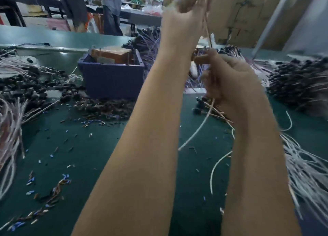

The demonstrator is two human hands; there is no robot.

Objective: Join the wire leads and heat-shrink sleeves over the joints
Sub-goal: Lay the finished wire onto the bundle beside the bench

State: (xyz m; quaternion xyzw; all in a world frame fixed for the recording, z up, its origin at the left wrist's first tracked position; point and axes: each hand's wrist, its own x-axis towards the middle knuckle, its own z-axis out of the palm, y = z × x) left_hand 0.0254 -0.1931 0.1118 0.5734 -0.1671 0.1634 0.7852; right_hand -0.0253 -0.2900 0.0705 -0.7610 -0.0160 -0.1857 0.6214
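Green table [106,155], crowded workshop behind, much motion blur. Both our hands are raised off it.

- Left hand [184,6]: highest, fingers [188,0] closed together on the top end of the wire leads [206,27]. The blur hides the exact pinch.
- Right hand [229,79]: lower and nearer, fingers [212,57] curled round the same leads. A short run is pulled taut between the two grips, and the loose tails droop below the right fingers toward the table.
- Whether a sleeve sits on the joint, we cannot tell.
- Beyond the left fingers: a blue box [113,79]. Right of the right fingers: a heap of dark-capped wires [298,86] and a bundle of white wire [305,173]. Left, near the table edge: scattered offcuts [44,205].

Handling, as we judge it: the leads are thin, light and limp, and they hold a line only under tension. They are likely slick in the insulation and easy to kink at the bare ends. We would best grip them on the insulation just beside the joint, never on the strands themselves.
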